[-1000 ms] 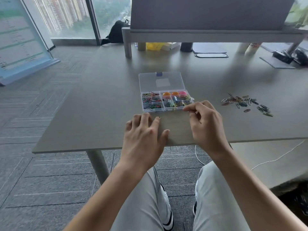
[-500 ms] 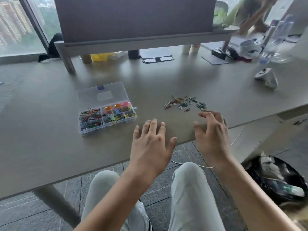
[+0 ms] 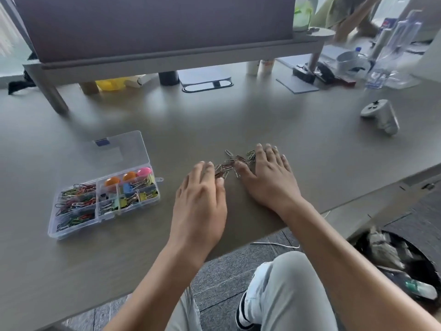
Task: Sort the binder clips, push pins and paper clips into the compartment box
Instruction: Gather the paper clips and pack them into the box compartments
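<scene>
My left hand (image 3: 200,199) and my right hand (image 3: 269,177) lie palm down on the worktop (image 3: 310,149), fingers straight and a little spread, holding nothing. Between them sits a small loose pile of paper clips (image 3: 232,163); my left fingertips (image 3: 210,164) touch its near-left edge and my right thumb and forefinger lie against its right side. Well to the left stands the clear compartment box (image 3: 105,201), its lid (image 3: 119,151) folded back flat on the far side. Its left compartments hold coloured paper clips, the near-right ones binder clips (image 3: 128,199), and the far-right ones round orange and pink push pins (image 3: 128,176). Far to the right lies a grey game controller (image 3: 381,115).
</scene>
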The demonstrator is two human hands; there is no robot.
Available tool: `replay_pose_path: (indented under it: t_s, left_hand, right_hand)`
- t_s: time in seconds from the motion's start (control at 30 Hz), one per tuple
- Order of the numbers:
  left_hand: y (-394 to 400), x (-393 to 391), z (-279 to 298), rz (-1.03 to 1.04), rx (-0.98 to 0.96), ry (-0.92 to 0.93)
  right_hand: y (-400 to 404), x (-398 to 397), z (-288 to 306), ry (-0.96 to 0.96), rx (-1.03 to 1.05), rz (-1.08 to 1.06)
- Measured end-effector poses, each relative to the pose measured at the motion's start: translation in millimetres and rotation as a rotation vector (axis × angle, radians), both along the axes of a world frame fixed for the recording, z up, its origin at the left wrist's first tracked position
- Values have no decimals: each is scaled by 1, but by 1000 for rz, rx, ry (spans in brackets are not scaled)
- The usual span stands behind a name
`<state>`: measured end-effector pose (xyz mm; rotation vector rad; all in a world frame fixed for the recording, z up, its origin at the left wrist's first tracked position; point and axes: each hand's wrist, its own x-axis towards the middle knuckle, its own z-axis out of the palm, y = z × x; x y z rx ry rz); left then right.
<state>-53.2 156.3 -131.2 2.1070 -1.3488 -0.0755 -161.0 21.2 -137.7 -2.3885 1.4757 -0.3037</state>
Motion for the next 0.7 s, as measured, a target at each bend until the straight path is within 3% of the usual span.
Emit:
replay_pose_path:
  t_s: [0.13,0.27,0.43,0.57,0.7]
  left_hand:
    - [10,12,3,74,-134,139]
    - [18,19,5,95,-189,155]
    - [21,21,6,117,-229,141]
    - [16,21,4,93,-158,58]
    - [1,20,9,69,56,-118]
  right_hand:
    - [-12,33,6,-59,9,176]
    - [-12,45,8,-73,-50,369]
    - [-13,28,5,-262,-124,474]
    - [-13,7,-2,-356,-150,490]
    - [-14,-7,-3,-450,-181,456]
